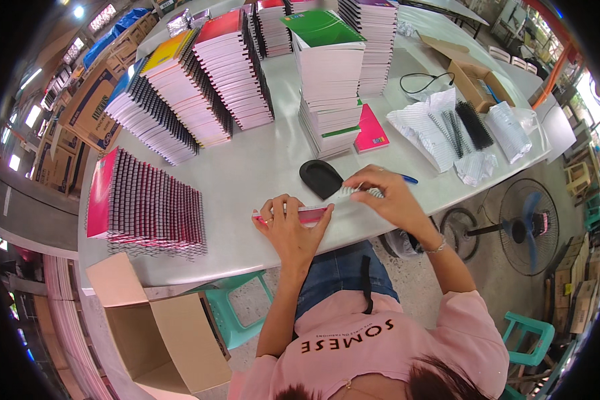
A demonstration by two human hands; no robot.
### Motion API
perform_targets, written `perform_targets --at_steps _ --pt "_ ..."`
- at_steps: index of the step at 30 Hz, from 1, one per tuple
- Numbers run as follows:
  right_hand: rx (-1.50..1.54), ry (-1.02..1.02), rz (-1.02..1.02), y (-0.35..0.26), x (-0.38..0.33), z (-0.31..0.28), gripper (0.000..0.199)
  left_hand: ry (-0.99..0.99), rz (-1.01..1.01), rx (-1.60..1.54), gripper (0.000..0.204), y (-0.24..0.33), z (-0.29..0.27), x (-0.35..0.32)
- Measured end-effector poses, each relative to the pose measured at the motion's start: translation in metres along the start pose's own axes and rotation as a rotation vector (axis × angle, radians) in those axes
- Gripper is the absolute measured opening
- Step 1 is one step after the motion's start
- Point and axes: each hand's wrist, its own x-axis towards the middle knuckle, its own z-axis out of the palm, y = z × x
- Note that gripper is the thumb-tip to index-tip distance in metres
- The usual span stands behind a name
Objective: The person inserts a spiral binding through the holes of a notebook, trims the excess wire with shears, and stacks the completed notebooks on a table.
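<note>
Left hand (290,223) grips a pink-edged notebook (309,216) near the table's (233,220) front edge, right hand (385,192) pinches a pale coil (376,193) beside its right end, touching or not, hard to tell! The danger: a loose left grip could let pages slip askew, and a rough twist might bend that coil.

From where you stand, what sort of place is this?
Probably a notebook-binding workshop, judging by the tall stack of red-covered, spiral-bound notebooks on the pale grey table, the bundle of black binding coils beside crumpled white wrapping, and the pale spiral coil in the person's right hand.
</note>
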Motion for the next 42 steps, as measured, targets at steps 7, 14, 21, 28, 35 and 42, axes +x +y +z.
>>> perform_targets --at_steps 7,14,21,28,35,42 --pt "-0.111 -0.083 -0.054 0.002 0.003 0.023 0.020 0.024 0.026 -0.019 0.049 0.000 -0.002 0.002" --pt "-0.088 -0.100 -0.040 0.003 0.003 0.031 0.017 -0.032 -0.009 -0.024 0.049 -0.003 -0.002 0.002" --pt "-0.102 -0.023 -0.087 0.006 0.000 0.037 0.017 -0.059 -0.009 0.002 0.054 -0.002 -0.006 0.003" --pt "0.012 -0.001 -0.046 0.005 -0.002 0.041 0.020 -0.062 0.014 0.007 0.053 -0.007 -0.005 0.003" --pt "-0.057 -0.093 -0.051 0.011 -0.001 0.037 0.016 -0.083 0.005 -0.005 0.052 -0.006 -0.007 0.002" --pt "-0.129 -0.051 -0.070 -0.009 0.004 0.040 0.012 -0.104 -0.009 -0.025 0.047 -0.008 -0.007 0.000"
